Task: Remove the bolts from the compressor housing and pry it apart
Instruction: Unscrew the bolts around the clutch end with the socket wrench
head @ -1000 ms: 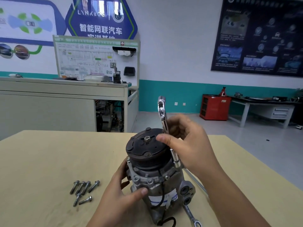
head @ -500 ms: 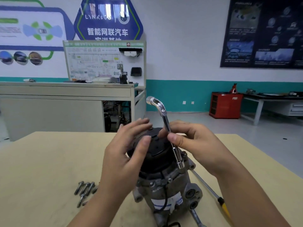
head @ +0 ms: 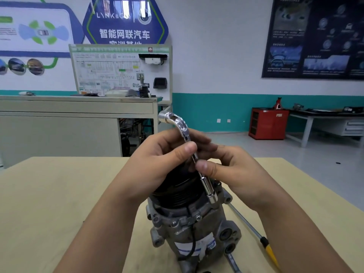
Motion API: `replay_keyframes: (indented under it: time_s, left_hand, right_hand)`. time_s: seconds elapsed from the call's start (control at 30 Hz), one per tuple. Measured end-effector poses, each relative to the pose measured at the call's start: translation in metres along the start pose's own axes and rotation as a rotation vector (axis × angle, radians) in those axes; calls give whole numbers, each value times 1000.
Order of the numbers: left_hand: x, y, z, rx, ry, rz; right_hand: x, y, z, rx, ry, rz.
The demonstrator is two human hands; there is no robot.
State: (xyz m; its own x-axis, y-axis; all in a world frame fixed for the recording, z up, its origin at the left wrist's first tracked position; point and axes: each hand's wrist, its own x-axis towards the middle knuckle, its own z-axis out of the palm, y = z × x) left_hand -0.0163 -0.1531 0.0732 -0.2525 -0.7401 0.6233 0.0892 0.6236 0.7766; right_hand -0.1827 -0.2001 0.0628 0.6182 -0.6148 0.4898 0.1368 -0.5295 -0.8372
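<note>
Chrome L-socket wrench (head: 209, 189) pinched on its shaft by fingers of left hand (head: 157, 164) and right hand (head: 238, 174). Socket end down at flange of compressor housing (head: 187, 225), upright on bench (head: 49, 194). I judge: seat socket square, twirl shaft lightly, avoid tipping housing.

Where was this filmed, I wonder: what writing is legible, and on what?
"LYNK&CO", partly under glare: blue wall sign.
"智能网联汽车": same sign; the line below is half hidden.
White board, dark poster, compressor label: too blurred to read.
</note>
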Motion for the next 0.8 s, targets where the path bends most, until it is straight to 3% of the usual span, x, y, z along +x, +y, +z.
replay_keyframes:
  time_s: [0.33, 0.8]
  left_hand:
    - [-3, -2, 2, 170, 164, -14]
    - [-1, -2, 4, 156, 184, -10]
  right_hand:
    - [1, 3, -1, -115, 89, -68]
    - [1, 8, -1, -136, 126, -48]
